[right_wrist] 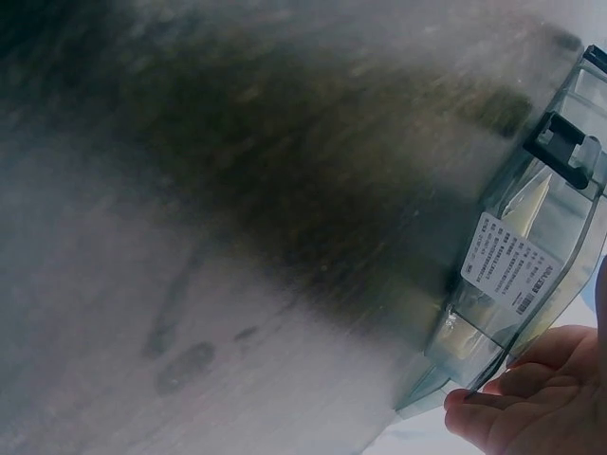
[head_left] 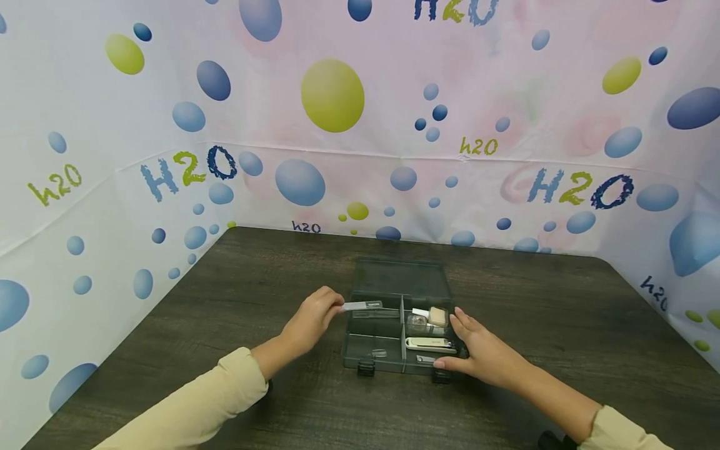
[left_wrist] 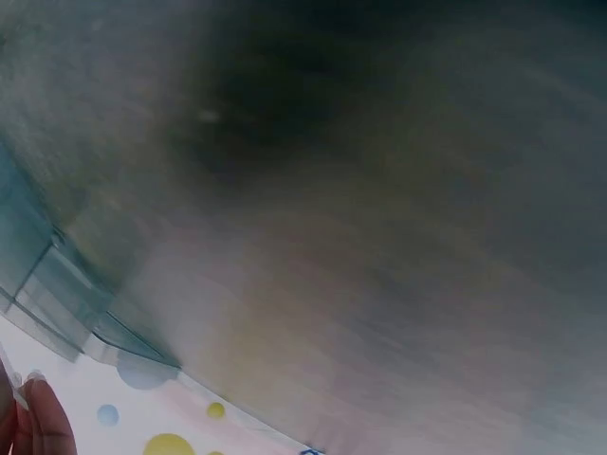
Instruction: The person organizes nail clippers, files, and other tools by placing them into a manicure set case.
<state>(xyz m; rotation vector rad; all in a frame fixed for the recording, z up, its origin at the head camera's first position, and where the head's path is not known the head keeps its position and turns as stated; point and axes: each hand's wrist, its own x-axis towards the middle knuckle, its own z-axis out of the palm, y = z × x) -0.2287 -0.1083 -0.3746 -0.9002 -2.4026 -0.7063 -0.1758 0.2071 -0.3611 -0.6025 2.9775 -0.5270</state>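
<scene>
In the head view, my left hand (head_left: 315,319) pinches one end of a slim flat white-and-clear piece (head_left: 362,305) over the back left compartment of a smoky clear storage box (head_left: 365,362). My right hand (head_left: 484,353) grips the box's right side, its thumb at the front rim and its fingers along the outer wall. The right wrist view also has these fingers (right_wrist: 517,393) against the wall, near a printed white label (right_wrist: 507,263). Only fingertips (left_wrist: 43,422) of the left hand appear in the left wrist view.
The lid (head_left: 400,278) stands open at the back. The right compartments hold a cream block (head_left: 437,316), small clear items (head_left: 417,321), a long cream nail-clipper-like tool (head_left: 430,344) and a small pale piece (head_left: 425,359). A small clear piece (head_left: 379,354) lies front left. The dark table (head_left: 270,269) meets a patterned backdrop (head_left: 371,162).
</scene>
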